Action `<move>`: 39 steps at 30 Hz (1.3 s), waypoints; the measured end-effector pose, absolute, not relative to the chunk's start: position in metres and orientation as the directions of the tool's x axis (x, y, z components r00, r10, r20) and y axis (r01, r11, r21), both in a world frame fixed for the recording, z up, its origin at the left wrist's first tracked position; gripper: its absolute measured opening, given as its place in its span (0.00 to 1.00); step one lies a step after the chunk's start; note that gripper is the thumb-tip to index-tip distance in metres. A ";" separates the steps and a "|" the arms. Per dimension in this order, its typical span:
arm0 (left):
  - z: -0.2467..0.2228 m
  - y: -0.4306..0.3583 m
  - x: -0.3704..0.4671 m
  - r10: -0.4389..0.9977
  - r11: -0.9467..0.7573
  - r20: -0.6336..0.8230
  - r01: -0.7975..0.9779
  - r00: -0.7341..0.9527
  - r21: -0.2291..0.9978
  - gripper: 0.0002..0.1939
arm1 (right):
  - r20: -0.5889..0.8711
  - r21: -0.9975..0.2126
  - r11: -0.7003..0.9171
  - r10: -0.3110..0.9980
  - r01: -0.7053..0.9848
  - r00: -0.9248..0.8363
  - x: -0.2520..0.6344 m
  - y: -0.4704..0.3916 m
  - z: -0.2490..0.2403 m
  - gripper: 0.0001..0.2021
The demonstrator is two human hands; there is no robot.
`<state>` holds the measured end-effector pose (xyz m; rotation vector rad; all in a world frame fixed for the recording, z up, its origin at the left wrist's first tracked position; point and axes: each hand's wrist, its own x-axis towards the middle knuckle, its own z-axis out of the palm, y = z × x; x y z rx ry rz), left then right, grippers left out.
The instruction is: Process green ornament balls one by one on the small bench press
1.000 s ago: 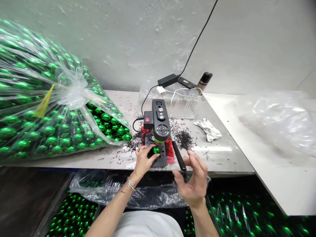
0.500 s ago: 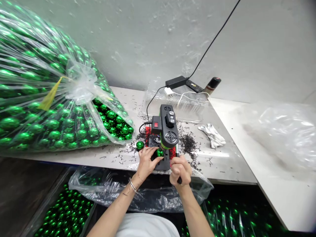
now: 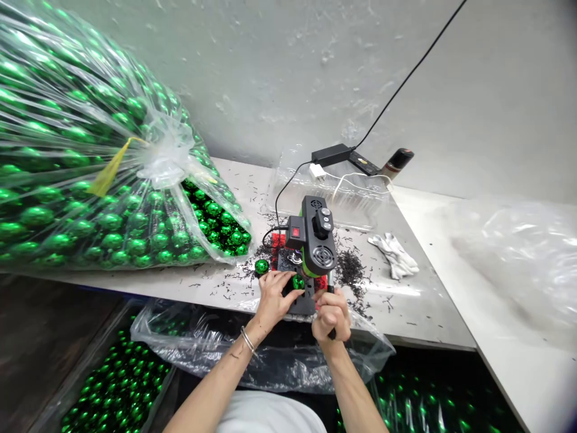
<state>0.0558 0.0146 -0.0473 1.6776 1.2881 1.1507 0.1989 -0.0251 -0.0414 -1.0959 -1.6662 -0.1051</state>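
Compared with the first earlier frame, I log the right hand [image 3: 332,316] as changed: it was open beside the lever, and it is now closed around the black lever handle [image 3: 332,334]. The frame half a second back already showed that grip. Left hand [image 3: 276,296] unchanged: thumb and fingers pinch one green ball [image 3: 298,281] over the black base plate [image 3: 301,305], under the head of the black press machine [image 3: 319,236]. A loose green ball [image 3: 261,267], not seen in the first frame, now sits on the table [image 3: 234,287] left of the plate. The whole scene lies farther right in my view than before.

Counts: machine, 1, with 1 red switch [image 3: 296,232]. Balls outside the bags, 2: one pinched, one loose. Large tied bag of green balls [image 3: 81,180], 1, at left; contents too many for me to count. Yellow tag [image 3: 110,171] on it, 1. Black power adapter [image 3: 332,154], 1; white plug [image 3: 317,172], 1; dark-capped bottle [image 3: 397,163], 1, tilted. Clear plastic tray [image 3: 356,207], 1, behind the machine. White gloves [image 3: 396,255], in a heap at right; number not readable. Black scraps [image 3: 351,270] around the machine, uncounted. Clear bag [image 3: 525,240] on the right-hand surface, 1.
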 end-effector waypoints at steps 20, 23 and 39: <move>-0.046 -0.040 -0.002 0.917 -0.398 0.362 0.345 0.166 0.850 0.29 | 0.799 -0.587 0.576 0.527 0.569 0.291 0.177 -0.028 0.068 0.17; -0.036 -0.012 -0.007 0.935 -0.284 0.343 0.398 -0.086 0.872 0.16 | 0.802 -0.585 0.581 0.516 0.565 0.301 0.177 -0.029 0.062 0.18; -0.009 0.034 -0.004 0.928 0.355 -0.362 -0.494 0.086 0.794 0.19 | 0.827 -0.537 0.600 0.514 0.593 0.228 0.179 -0.030 0.062 0.16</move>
